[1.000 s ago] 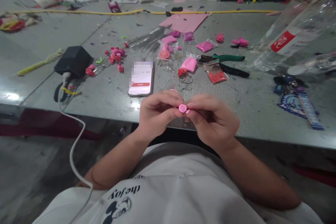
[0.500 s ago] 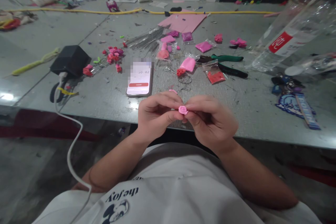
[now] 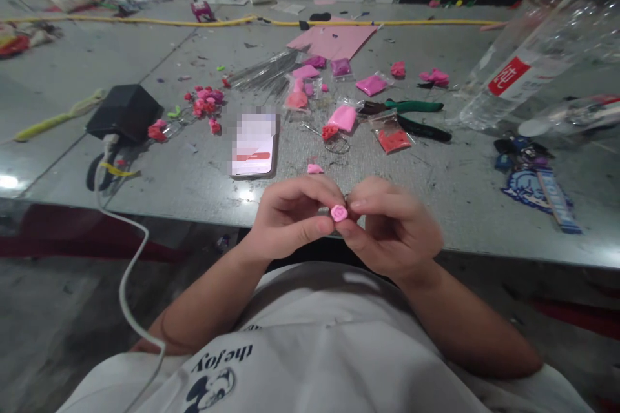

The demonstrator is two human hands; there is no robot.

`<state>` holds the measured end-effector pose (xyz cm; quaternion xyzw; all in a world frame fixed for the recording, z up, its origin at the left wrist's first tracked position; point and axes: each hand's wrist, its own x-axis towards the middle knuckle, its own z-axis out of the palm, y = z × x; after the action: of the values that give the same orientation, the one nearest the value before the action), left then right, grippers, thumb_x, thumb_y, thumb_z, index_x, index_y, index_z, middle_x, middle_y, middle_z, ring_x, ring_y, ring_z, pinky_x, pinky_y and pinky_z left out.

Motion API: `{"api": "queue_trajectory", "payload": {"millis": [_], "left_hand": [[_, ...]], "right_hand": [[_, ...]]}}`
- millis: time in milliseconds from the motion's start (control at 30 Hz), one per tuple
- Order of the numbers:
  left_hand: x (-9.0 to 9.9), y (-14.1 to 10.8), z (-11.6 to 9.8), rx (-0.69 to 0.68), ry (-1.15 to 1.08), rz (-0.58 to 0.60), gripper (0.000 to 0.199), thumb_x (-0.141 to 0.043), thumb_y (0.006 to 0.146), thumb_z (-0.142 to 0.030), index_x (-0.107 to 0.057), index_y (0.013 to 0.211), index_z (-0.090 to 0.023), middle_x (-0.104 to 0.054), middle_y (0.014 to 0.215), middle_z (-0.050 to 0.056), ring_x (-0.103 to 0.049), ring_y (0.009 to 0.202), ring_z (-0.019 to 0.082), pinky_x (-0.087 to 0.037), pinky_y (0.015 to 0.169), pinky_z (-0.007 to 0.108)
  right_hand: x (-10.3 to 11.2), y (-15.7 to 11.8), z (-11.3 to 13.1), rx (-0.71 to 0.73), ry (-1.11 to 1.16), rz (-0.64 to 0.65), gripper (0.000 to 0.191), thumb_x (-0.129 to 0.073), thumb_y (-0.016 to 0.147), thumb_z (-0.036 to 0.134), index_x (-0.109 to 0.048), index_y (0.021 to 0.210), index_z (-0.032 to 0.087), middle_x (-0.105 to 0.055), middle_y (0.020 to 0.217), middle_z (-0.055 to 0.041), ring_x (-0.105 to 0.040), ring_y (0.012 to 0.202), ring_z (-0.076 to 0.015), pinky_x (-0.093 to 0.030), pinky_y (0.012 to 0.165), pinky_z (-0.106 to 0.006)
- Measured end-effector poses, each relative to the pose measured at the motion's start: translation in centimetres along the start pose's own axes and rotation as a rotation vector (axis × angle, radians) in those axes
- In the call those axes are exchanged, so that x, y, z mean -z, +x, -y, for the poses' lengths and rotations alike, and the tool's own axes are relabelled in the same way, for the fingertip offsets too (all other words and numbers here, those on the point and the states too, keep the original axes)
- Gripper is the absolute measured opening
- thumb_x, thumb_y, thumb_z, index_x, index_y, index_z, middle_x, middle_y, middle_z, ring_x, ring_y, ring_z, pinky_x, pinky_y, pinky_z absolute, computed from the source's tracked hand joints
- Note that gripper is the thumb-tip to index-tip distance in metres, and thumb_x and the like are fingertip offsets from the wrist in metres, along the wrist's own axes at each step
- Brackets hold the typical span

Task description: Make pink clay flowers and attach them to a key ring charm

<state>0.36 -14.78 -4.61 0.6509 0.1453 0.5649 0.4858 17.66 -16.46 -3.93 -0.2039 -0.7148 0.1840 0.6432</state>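
Note:
A small pink clay rose (image 3: 340, 213) is pinched between the fingertips of both hands, just over the table's front edge. My left hand (image 3: 295, 216) has its thumb and fingers closed on the rose from the left. From the right, my right hand (image 3: 397, 226) closes thumb and fingers on it too. Behind the hands lies a small pink clay piece (image 3: 314, 169). Farther back are a pink clay packet (image 3: 343, 118) and a red clay packet (image 3: 392, 139).
A lit phone (image 3: 254, 145) lies left of centre, near red and pink clay flowers (image 3: 207, 102). Green-handled pliers (image 3: 416, 106) lie behind the red packet. A black adapter (image 3: 124, 113) stands left, plastic bottles (image 3: 516, 77) right. Wires (image 3: 266, 71) lie farther back.
The rose has tilted so more of its spiral face shows, and the fingers around it have shifted. The pink piece behind the hands is now more visible. The view has moved slightly.

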Motion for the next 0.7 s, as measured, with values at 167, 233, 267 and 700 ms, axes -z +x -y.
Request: {"api": "queue_trajectory", "payload": {"millis": [167,233,267,700], "left_hand": [[0.23,0.06,-0.05,0.074,-0.064,0.046,0.022,-0.081,0.094,-0.045,-0.074,0.091,-0.025,-0.075,0.083,0.005,-0.072,0.077,0.02,-0.061,0.072,0.038],[0.26,0.1,-0.07,0.081,-0.072,0.041,0.019,-0.082,0.095,-0.042,-0.076,0.089,-0.024,-0.075,0.082,0.005,-0.072,0.076,0.019,-0.061,0.072,0.038],[0.26,0.12,-0.07,0.076,-0.078,0.043,0.017,-0.082,0.095,-0.04,-0.077,0.089,-0.025,-0.075,0.082,0.004,-0.072,0.077,0.019,-0.061,0.073,0.037],[0.43,-0.19,0.27,0.066,-0.091,-0.031,0.011,-0.086,0.092,-0.029,-0.087,0.102,-0.031,-0.083,0.093,0.004,-0.077,0.082,0.019,-0.065,0.074,0.035]], "right_hand": [[0.08,0.27,-0.08,0.045,0.038,0.03,0.031,-0.083,0.091,0.019,-0.071,0.115,0.033,-0.072,0.078,0.0038,-0.066,0.063,-0.0156,-0.058,0.059,-0.032],[0.1,0.32,-0.16,0.044,0.061,0.039,0.03,-0.086,0.09,0.021,-0.071,0.114,0.033,-0.071,0.077,0.0043,-0.065,0.062,-0.0145,-0.058,0.059,-0.031],[0.1,0.32,-0.19,0.041,0.074,0.042,0.03,-0.087,0.089,0.022,-0.071,0.113,0.033,-0.071,0.077,0.0046,-0.065,0.062,-0.0142,-0.057,0.059,-0.03],[0.09,-0.1,-0.23,-0.028,0.054,0.008,0.031,-0.081,0.089,0.015,-0.072,0.114,0.031,-0.072,0.079,0.0029,-0.067,0.066,-0.0152,-0.058,0.06,-0.032]]}}
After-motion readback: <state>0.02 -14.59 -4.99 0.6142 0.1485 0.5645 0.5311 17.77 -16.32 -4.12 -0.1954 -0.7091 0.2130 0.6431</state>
